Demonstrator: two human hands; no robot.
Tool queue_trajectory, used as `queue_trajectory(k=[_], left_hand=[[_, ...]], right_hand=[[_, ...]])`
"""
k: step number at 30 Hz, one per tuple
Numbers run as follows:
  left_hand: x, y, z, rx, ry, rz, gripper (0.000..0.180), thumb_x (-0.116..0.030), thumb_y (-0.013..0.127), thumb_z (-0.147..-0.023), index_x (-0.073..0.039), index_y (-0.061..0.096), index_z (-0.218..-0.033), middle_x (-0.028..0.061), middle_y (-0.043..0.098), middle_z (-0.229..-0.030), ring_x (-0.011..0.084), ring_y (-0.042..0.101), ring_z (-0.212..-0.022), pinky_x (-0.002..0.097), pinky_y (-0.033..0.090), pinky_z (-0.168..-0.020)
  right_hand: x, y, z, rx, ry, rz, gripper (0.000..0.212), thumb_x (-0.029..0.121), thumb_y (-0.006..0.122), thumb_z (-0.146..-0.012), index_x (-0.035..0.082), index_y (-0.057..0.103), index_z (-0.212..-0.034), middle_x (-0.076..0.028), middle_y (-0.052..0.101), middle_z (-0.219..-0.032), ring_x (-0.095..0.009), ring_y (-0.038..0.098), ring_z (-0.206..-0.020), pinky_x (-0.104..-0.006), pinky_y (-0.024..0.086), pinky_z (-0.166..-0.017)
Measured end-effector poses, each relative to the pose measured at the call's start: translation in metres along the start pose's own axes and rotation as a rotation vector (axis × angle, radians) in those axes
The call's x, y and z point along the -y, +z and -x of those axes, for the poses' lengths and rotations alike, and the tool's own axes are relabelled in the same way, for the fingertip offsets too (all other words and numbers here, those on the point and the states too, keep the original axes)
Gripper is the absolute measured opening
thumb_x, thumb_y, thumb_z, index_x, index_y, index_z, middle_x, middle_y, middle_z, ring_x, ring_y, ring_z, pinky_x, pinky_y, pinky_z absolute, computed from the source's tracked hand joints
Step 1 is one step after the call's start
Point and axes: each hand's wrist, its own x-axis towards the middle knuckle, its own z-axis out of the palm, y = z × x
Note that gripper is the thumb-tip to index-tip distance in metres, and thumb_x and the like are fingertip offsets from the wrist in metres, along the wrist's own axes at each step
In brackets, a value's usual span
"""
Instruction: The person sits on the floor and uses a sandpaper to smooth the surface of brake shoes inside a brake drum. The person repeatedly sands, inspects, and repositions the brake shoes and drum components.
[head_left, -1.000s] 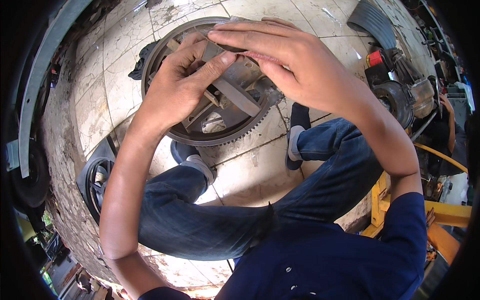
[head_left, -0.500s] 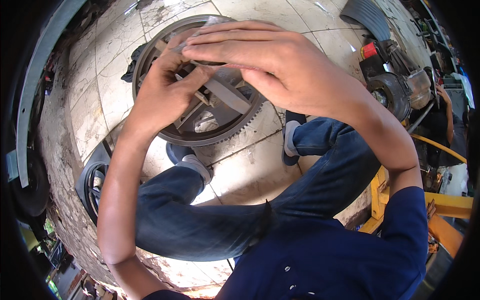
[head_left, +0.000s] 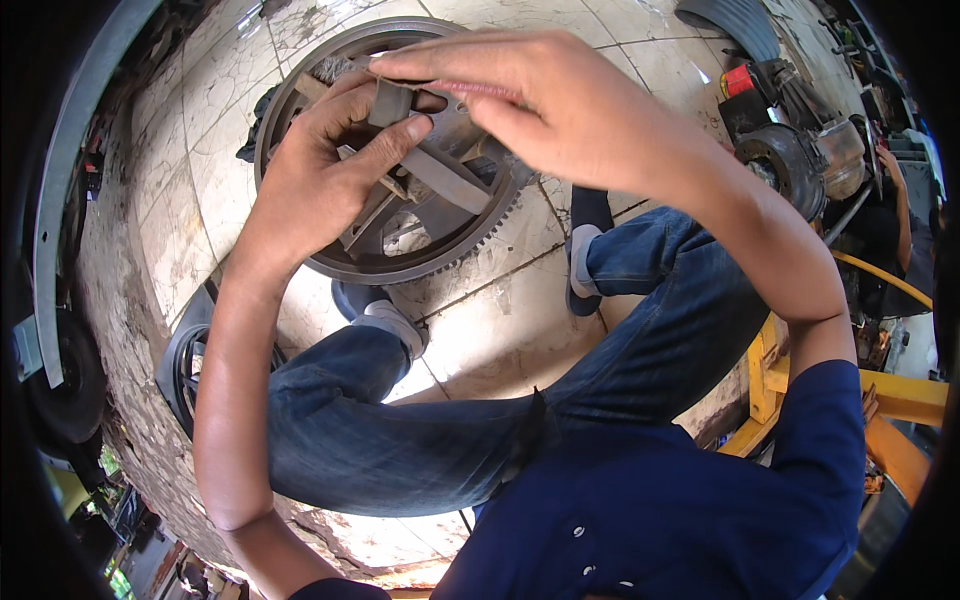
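My left hand [head_left: 318,180] is closed round a small dark grey block [head_left: 390,104], its thumb pressed along the near side. Flat and stretched out, my right hand [head_left: 530,100] passes over the block, its fingertips just above or touching the block's top; which of the two I cannot tell. Under both hands lies a large round metal wheel [head_left: 395,271] with a toothed outer rim, on the floor. A flat grey bar [head_left: 448,182] slants across its middle. Beyond my left knuckles a grey crinkled patch [head_left: 328,69] shows, its kind unclear.
Light tiles [head_left: 480,335] cover the floor between my feet. To the right stand a greasy motor-like machine part [head_left: 785,165] and a yellow metal frame [head_left: 765,375]. A black ribbed piece [head_left: 735,25] lies far right. Another person's arm [head_left: 895,190] shows at the right edge.
My right hand has shifted slightly up and right, exposing the dark grey block in my left hand. My left hand keeps its grip. The view has moved slightly.
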Motion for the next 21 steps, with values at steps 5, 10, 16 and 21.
queue_trajectory(k=[5,10,16,21], left_hand=[[-0.009,-0.004,0.001,0.061,-0.2,0.077,0.028,-0.021,0.069,-0.093,0.0,0.068,-0.112,0.0058,0.068,-0.109,0.0137,0.064,-0.097,0.0293,0.05,-0.086],[0.001,0.001,0.0,0.003,-0.015,-0.004,0.028,-0.022,0.068,-0.093,-0.001,0.068,-0.112,0.0082,0.071,-0.1,0.0128,0.066,-0.091,0.0283,0.052,-0.082],[-0.009,-0.004,0.001,0.012,-0.177,0.028,0.029,-0.021,0.067,-0.094,-0.001,0.067,-0.114,0.0096,0.071,-0.098,0.0119,0.067,-0.086,0.027,0.053,-0.079],[0.002,-0.002,0.0,-0.026,-0.075,0.017,0.034,-0.024,0.067,-0.094,-0.001,0.065,-0.119,0.0116,0.071,-0.097,0.0121,0.067,-0.083,0.0268,0.054,-0.075]], right_hand=[[0.011,0.001,0.003,-0.097,-0.091,0.005,0.039,0.005,0.053,-0.089,0.012,0.064,-0.125,-0.014,0.068,-0.115,-0.032,0.065,-0.106,-0.0427,0.052,-0.094],[0.006,0.005,0.004,-0.095,-0.05,0.03,0.037,0.004,0.054,-0.088,0.01,0.066,-0.122,-0.012,0.067,-0.117,-0.03,0.064,-0.109,-0.0412,0.051,-0.096],[0.006,0.005,0.001,-0.118,-0.124,0.011,0.036,0.003,0.055,-0.087,0.009,0.066,-0.121,-0.011,0.067,-0.119,-0.029,0.063,-0.11,-0.0404,0.051,-0.097],[0.013,0.004,0.003,-0.11,-0.084,0.015,0.036,0.003,0.054,-0.088,0.009,0.066,-0.121,-0.01,0.067,-0.119,-0.029,0.062,-0.112,-0.0399,0.05,-0.098]])
